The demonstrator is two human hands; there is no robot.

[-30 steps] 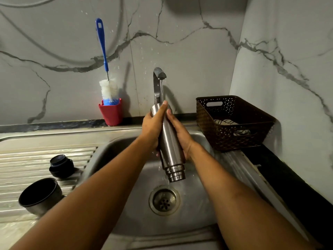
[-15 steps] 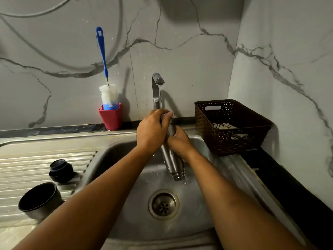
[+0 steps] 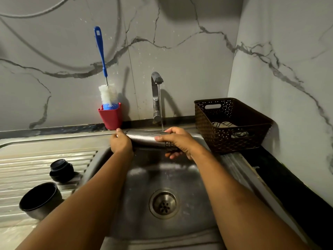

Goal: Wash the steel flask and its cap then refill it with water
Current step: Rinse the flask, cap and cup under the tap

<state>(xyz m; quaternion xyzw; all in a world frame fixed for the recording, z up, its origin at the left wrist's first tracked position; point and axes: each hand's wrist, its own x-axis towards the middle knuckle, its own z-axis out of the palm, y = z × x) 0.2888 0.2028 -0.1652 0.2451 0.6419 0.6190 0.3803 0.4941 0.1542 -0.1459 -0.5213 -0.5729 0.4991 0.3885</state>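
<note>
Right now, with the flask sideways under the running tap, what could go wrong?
1. The steel flask is wet and held level only at its ends by the left hand and right hand; it could slip into the sink.
2. The stream from the tap hits its side, so spray may reach the cloth in the brown basket.

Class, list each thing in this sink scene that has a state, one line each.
Tap: running.
Steel flask: uncapped, held level under the tap.
Left hand: grips the flask's base end.
Right hand: grips its neck end.
Black cap: off, on the drainboard.
Bottle brush: upright in the red holder.
Drain: unplugged.
</note>
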